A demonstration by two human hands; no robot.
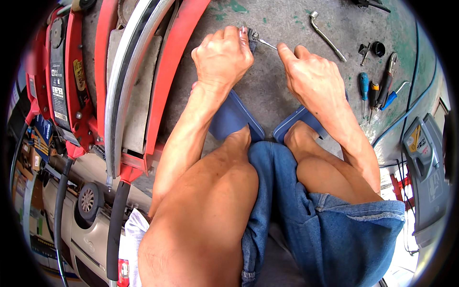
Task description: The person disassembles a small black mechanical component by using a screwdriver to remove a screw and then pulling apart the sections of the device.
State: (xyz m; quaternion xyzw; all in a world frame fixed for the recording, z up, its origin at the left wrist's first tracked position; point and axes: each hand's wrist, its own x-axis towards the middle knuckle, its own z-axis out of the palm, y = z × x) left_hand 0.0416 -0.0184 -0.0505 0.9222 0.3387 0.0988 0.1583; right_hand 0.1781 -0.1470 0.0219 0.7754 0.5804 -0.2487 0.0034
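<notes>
My left hand (pixel 222 55) is closed, palm down, with a small dark metal part (pixel 254 38) pinched at the thumb and fingertips. Part of that piece is covered by the fingers. From my right hand (pixel 313 76) a thin tool with a metal shaft (pixel 267 44) points left, and its tip meets the small part. The fingers hide the tool's handle, and the index finger lies stretched along the shaft. Both hands are low over the grey concrete floor (pixel 279 21), in front of my blue slippers (pixel 236 115).
An L-shaped socket wrench (pixel 327 36), a black ring (pixel 378 49), a blue-handled screwdriver (pixel 364 86), pliers (pixel 388 79) and a blue-handled hook pick (pixel 394 98) lie on the right. Red floor jacks (pixel 165 76) and a silver-black curved rim (pixel 122 86) crowd the left. A grey case (pixel 428 177) stands far right.
</notes>
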